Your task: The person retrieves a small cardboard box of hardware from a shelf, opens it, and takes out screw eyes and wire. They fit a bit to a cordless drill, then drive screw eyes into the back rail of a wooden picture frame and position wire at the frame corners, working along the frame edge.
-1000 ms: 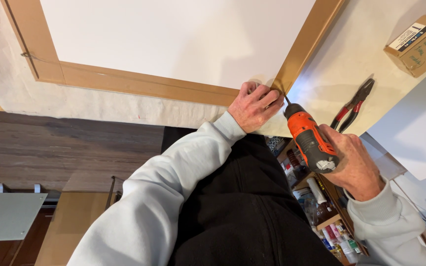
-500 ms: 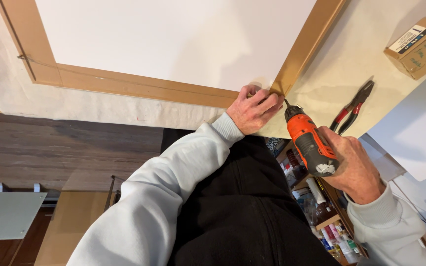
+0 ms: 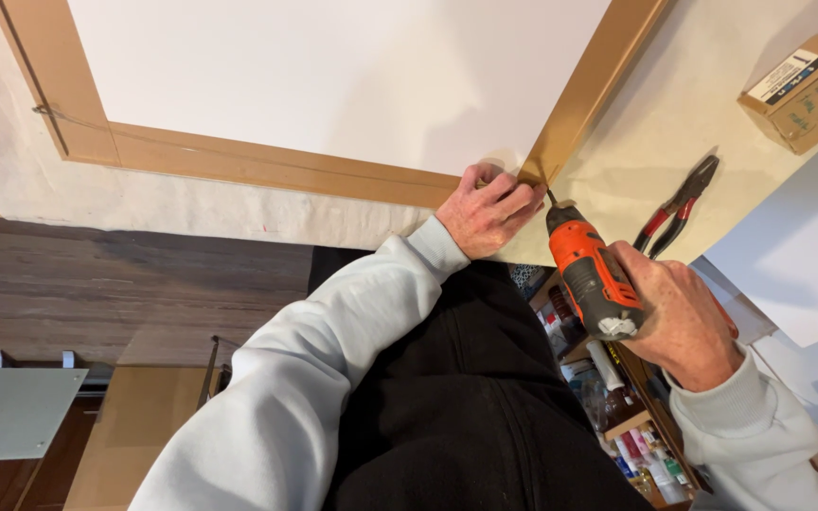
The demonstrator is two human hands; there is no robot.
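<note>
Landmark: the near corner (image 3: 534, 176) of the wooden frame (image 3: 267, 167), where the long lower rail meets the slanted side rail (image 3: 591, 85).
Left hand: the left hand (image 3: 489, 210) lies on the table right at that corner, fingers curled and pressed together against the joint — bracing it, holding nothing loose.
Right hand: the right hand (image 3: 679, 317) is wrapped tight round the grip of the orange drill (image 3: 591, 272), just below and to the right of the corner.
Drill: tilted, its bit (image 3: 552, 199) pointing up-left and touching the frame at the corner, beside the left fingertips.
Frame: flat on the cream table covering (image 3: 712, 123), enclosing a white panel (image 3: 333, 71) that spreads up and left from the corner.
Pliers: red-handled pliers (image 3: 676, 206) lie to the right of the corner, apart from both hands.
Box: a small cardboard box (image 3: 802, 90) sits well to the upper right of the corner.
White sheet: a white sheet (image 3: 797, 265) lies right of the corner, beyond the pliers.
Change from earlier: very little — both hands keep the same grip and the bit stays at the corner; against the frames before, the drill sits a touch closer in to the joint, and the left hand has not shifted.
Below the corner: grey sleeves and dark clothing (image 3: 466, 407), with a shelf of small bottles (image 3: 650, 454) under the right wrist.
</note>
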